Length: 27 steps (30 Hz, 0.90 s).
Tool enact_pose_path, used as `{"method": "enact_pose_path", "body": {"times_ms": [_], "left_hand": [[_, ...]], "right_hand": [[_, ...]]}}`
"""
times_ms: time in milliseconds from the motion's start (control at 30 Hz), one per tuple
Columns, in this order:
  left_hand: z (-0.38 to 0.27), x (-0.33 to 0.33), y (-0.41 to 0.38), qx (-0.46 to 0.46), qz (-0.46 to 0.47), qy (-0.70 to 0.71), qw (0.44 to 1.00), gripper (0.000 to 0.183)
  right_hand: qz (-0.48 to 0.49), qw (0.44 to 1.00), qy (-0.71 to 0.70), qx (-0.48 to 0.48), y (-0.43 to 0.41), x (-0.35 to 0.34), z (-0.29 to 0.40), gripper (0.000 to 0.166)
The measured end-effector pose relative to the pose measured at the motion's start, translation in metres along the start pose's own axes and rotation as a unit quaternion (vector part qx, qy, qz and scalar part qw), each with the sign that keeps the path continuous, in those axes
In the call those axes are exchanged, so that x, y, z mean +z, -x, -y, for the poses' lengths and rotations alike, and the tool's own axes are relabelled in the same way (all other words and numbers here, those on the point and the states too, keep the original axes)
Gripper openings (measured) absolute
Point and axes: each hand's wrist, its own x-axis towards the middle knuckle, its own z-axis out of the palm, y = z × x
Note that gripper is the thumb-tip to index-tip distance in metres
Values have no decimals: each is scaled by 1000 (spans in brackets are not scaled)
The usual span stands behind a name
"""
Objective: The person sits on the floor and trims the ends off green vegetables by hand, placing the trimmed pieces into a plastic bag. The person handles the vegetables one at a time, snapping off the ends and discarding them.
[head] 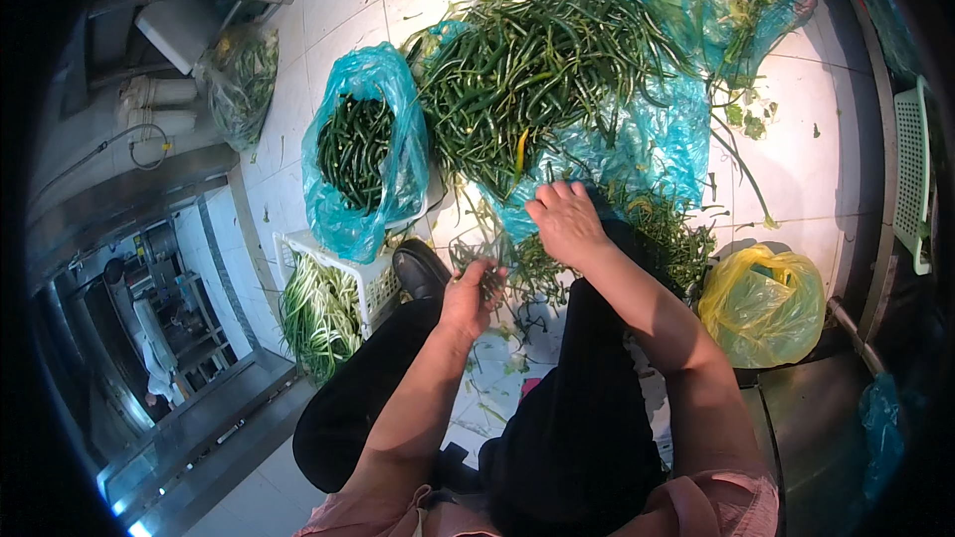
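Observation:
A large heap of long green chili peppers point(537, 67) lies on a blue plastic sheet point(656, 142) on the floor, with one yellowish pepper point(521, 153) at its near edge. My left hand point(471, 297) is curled around small green stems, blurred at the fingertips, above the floor between my legs. My right hand point(565, 222) is over the near edge of the sheet, back upward and fingers bent; what lies under its fingertips is hidden. Loose green stems point(671, 246) are piled beside and below it. Left of the heap, a blue plastic bag point(317, 201) stands open, filled with green peppers point(354, 153).
A white plastic crate point(380, 291) with long green-and-white vegetables point(321, 313) stands by my left shoe point(419, 268). On the right sits a yellow plastic bag point(768, 306). Bagged greens point(731, 7) lie at the far right. A pale green basket point(910, 171) leans at the right edge.

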Motion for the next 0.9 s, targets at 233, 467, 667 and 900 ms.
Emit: {"method": "enact_pose_path", "body": {"times_ms": [233, 467, 667, 900], "left_hand": [[5, 7, 3, 118, 29, -106, 987, 19], [10, 20, 14, 118, 135, -390, 903, 10], [16, 32, 25, 36, 58, -199, 978, 16], [4, 24, 20, 31, 82, -115, 990, 15]], "right_hand": [[79, 969, -219, 80, 4, 10, 6, 12], [72, 803, -541, 238, 52, -2, 24, 12], [141, 986, -83, 38, 44, 0, 10, 16], [-53, 971, -53, 227, -33, 4, -30, 20]]}}
